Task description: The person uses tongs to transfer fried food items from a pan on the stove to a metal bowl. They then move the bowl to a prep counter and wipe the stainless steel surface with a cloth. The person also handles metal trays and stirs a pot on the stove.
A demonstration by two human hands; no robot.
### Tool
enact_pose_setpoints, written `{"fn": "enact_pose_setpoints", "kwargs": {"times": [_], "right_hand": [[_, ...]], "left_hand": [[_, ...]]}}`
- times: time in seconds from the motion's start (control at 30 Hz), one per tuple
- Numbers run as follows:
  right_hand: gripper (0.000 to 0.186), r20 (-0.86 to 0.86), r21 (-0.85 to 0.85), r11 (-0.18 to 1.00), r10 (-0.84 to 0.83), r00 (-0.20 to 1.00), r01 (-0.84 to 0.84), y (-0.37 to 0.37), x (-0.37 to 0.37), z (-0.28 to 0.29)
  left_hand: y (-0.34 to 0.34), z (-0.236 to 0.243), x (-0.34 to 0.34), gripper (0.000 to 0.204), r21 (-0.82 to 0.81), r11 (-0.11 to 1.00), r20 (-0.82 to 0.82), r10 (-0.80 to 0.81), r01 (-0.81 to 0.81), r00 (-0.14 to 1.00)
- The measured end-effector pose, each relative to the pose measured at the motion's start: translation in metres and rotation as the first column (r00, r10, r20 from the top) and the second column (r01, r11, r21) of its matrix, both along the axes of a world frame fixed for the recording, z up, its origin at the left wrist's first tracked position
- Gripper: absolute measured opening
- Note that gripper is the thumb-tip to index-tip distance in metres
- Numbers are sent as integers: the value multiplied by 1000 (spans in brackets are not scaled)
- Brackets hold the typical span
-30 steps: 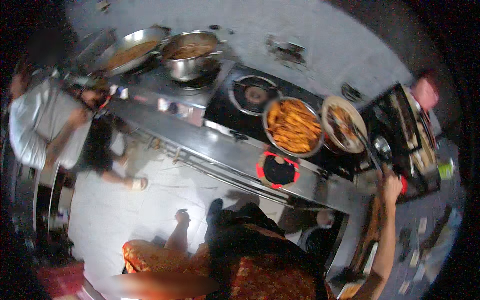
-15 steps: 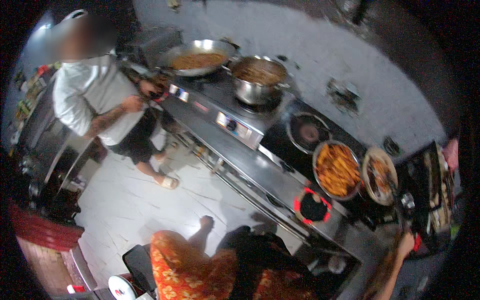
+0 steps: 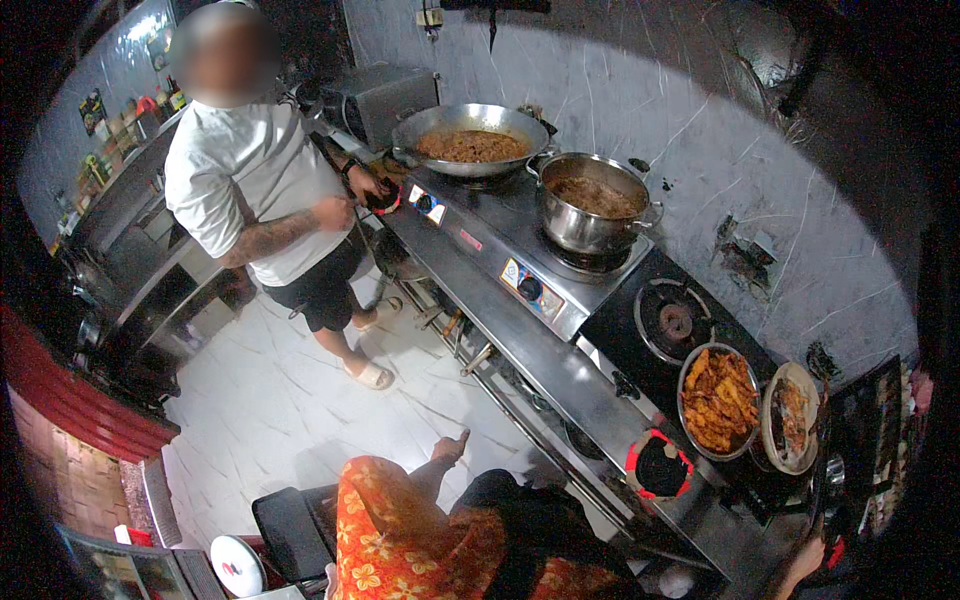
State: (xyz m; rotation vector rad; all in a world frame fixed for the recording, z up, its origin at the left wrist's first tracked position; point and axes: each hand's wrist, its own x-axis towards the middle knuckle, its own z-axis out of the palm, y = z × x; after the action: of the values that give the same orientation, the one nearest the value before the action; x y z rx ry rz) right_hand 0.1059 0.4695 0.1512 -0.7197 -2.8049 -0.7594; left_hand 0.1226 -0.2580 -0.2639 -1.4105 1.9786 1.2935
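The bowl [image 3: 793,461] stretches near-vertically above my right hand [image 3: 808,557], lower right; my left hand [image 3: 450,448], lower centre, is farther. I can't tell whether either hand is closed.

Left of the right hand [image 3: 806,560], a black pad [image 3: 662,468] is edged red. Beyond that hand sit a cream dish [image 3: 789,460] and orange-brown food [image 3: 718,400]. Around the left hand [image 3: 450,447], the floor [image 3: 300,420] is white, veined grey; the garment [image 3: 372,530] behind that hand is orange with yellow flowers.

One wok [image 3: 465,168]; one pot [image 3: 585,232]; one round bowl [image 3: 715,456]; one oval dish [image 3: 775,430]; one co-worker [image 3: 265,180]
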Motion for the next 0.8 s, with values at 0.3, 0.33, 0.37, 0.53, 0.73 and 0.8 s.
{"fn": "enact_pose_setpoints", "kwargs": {"times": [0.3,0.33,0.37,0.53,0.73,0.8], "right_hand": [[39,-101,-11,1000,17,995,-18,-42,2,6],[39,-104,-8,1000,9,995,-10,-42,3,6],[39,-109,-7,1000,5,994,-6,-43,2,6],[31,-176,39,997,73,982,-67,-41,16,2],[37,-203,-13,982,181,962,-187,-41,10,5],[38,-171,-24,992,115,979,-121,-34,6,4]], "left_hand": [[-8,-67,22,23,435,896,-204,6,85,979],[-5,-71,20,24,501,865,-105,89,-25,990],[-9,-74,29,26,309,868,-391,-256,388,884],[11,-44,4,23,572,820,-114,39,33,993],[12,-48,9,18,602,798,-219,126,32,968],[8,-55,13,19,630,772,-267,122,78,956]]}}
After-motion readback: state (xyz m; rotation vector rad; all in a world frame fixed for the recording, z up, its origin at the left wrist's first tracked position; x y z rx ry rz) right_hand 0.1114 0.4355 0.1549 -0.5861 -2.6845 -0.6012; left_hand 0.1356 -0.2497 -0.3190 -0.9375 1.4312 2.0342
